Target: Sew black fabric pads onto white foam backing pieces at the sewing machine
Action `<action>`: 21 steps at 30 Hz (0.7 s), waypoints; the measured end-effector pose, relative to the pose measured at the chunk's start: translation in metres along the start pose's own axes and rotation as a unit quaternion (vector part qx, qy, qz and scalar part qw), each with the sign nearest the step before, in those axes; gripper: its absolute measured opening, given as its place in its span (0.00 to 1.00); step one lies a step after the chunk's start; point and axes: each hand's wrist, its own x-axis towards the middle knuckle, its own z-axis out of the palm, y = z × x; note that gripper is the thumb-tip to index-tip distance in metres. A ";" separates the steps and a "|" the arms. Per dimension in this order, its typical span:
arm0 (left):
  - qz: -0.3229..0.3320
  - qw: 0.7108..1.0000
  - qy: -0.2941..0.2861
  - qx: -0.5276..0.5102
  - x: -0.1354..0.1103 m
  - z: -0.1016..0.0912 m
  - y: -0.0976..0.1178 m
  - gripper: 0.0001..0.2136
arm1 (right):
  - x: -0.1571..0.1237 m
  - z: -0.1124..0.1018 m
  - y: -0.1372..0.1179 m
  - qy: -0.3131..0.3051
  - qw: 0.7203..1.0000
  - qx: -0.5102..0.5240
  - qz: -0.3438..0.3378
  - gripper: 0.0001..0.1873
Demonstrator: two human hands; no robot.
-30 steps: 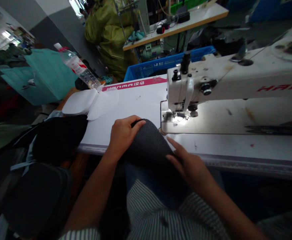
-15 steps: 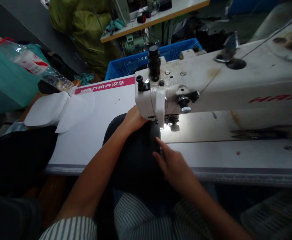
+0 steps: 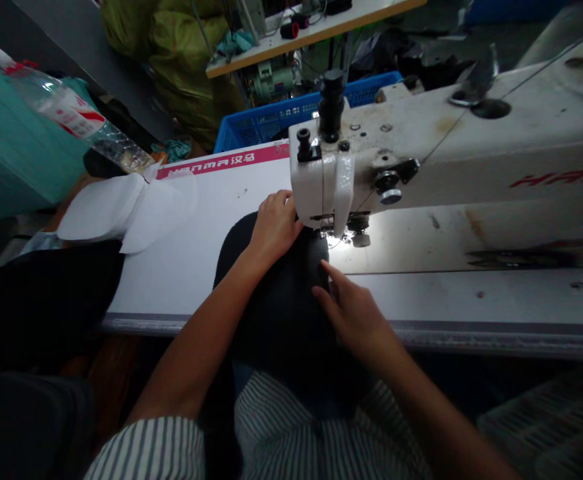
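A piece of black fabric (image 3: 281, 300) lies under the head of a white sewing machine (image 3: 316, 180) and hangs over the table's front edge toward my lap. My left hand (image 3: 275, 223) rests flat on its upper part, just left of the machine head, with the fingers stretched out. At the fabric's right edge is my right hand (image 3: 354, 307). Its thumb and forefinger are apart and touch the fabric below the lit needle area; the other fingers are mostly hidden. The needle itself cannot be made out clearly.
White cut pieces (image 3: 104, 207) lie at the table's left, beside a leaning plastic bottle (image 3: 78, 117). More black fabric (image 3: 51, 303) hangs over the left front. Dark snips (image 3: 521, 258) lie under the machine arm. A blue crate (image 3: 266, 120) stands behind.
The view has shifted slightly, so the machine sits further right and higher. More of my left hand's fingers show beside the machine head. My right hand stays at the fabric's edge.
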 end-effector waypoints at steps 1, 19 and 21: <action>0.010 1.000 0.012 0.025 -0.017 -0.006 0.005 0.11 | -0.005 0.000 0.001 0.001 1.000 0.012 0.002 0.32; 0.257 0.953 0.113 0.112 -0.251 -0.009 0.050 0.09 | -0.117 0.031 0.043 0.036 0.909 0.394 0.129 0.29; 0.269 0.950 0.100 0.126 -0.249 -0.009 0.049 0.09 | -0.118 0.029 0.046 0.041 0.911 0.392 0.123 0.30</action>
